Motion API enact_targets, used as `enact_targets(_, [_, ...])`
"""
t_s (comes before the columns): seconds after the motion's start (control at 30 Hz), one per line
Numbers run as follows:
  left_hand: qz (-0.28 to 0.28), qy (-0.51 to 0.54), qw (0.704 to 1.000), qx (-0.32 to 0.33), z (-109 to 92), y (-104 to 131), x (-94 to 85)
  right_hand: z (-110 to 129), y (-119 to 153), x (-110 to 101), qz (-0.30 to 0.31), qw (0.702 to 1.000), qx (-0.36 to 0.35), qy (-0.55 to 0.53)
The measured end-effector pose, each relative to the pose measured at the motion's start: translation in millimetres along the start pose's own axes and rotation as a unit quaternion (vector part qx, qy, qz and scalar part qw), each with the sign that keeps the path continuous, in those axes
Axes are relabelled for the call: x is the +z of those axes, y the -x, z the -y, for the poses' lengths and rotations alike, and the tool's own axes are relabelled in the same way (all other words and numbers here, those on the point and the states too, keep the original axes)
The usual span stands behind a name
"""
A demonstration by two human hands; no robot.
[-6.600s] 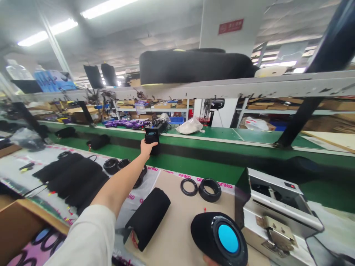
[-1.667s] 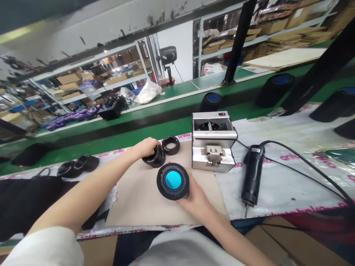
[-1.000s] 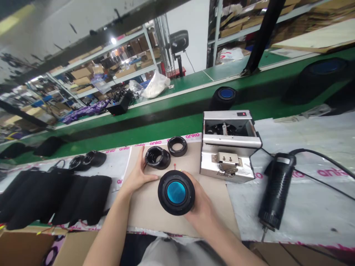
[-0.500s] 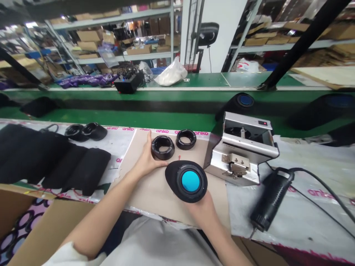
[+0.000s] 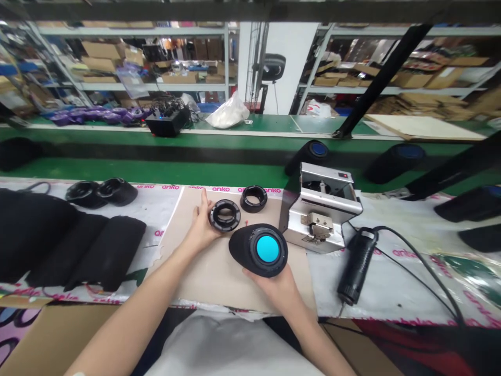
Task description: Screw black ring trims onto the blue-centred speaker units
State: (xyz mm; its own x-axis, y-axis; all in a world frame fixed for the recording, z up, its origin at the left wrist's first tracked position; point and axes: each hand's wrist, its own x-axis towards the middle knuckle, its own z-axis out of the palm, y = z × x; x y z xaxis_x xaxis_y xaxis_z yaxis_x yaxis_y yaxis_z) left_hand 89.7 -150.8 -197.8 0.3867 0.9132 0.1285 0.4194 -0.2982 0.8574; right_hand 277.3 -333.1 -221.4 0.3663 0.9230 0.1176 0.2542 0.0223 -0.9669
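In my right hand (image 5: 279,290) is a black cylindrical speaker (image 5: 245,245), its end with a round bright blue disc turned up toward me. The fingers wrap its underside and are partly hidden by it. My left hand (image 5: 201,227) grips a black plastic ring (image 5: 214,223) at its left side, thumb below and index finger pointing up. This ring is tilted, its notched face toward me. Just behind it, a second black ring (image 5: 254,204) rests on the cardboard sheet (image 5: 203,277). A tiny red piece (image 5: 246,223) lies between the rings and the speaker.
A metal screw feeder (image 5: 324,209) stands right of the cardboard, beside a corded electric screwdriver (image 5: 357,266). Black fabric-covered cylinders (image 5: 90,245) and two more rings (image 5: 117,191) sit at left. Further speakers (image 5: 395,162) stand at the back right. A green ledge (image 5: 176,169) runs behind.
My left hand has closed on the near ring and tipped its face toward me. The speaker stays in my right hand, slightly turned. The camera view has shifted.
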Motion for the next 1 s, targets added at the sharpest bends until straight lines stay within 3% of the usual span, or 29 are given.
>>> enact_targets(0.2, [-0.023, -0.056, 0.998, -0.019, -8.2, -9.7, 6.7, 10.6, -1.5, 0.2, 0.001, 1.000, 0.010, 0.011])
enact_targets(0.47, [-0.024, -0.085, 0.996, 0.007, -7.7, -10.4, 12.7, 12.1, -3.7, -0.3, -0.008, 1.000, 0.017, 0.022])
enact_targets(0.63, [0.006, -0.072, 0.997, 0.020, -8.9, -4.0, -3.2, 11.9, -2.7, 0.6, -0.014, 1.000, 0.009, 0.021])
enact_targets(0.7, [0.016, -0.054, 0.998, 0.042, -18.0, -1.9, -18.0, 9.9, -1.7, 0.6, -0.018, 1.000, 0.008, 0.021])
enact_targets(0.8, [-0.020, -0.043, 0.997, 0.062, -47.1, -7.4, -32.7, 6.3, -1.1, 0.5, -0.019, 1.000, 0.005, 0.020])
enact_targets(0.87, [-0.014, -0.093, 0.995, 0.039, -70.9, -18.9, -30.5, 5.3, -1.5, 0.4, -0.013, 1.000, 0.001, 0.019])
enact_targets(1.0, [0.071, -0.187, 0.980, -0.006, -102.1, -48.3, -7.0, 10.0, -2.7, 0.3, 0.000, 1.000, -0.008, 0.019])
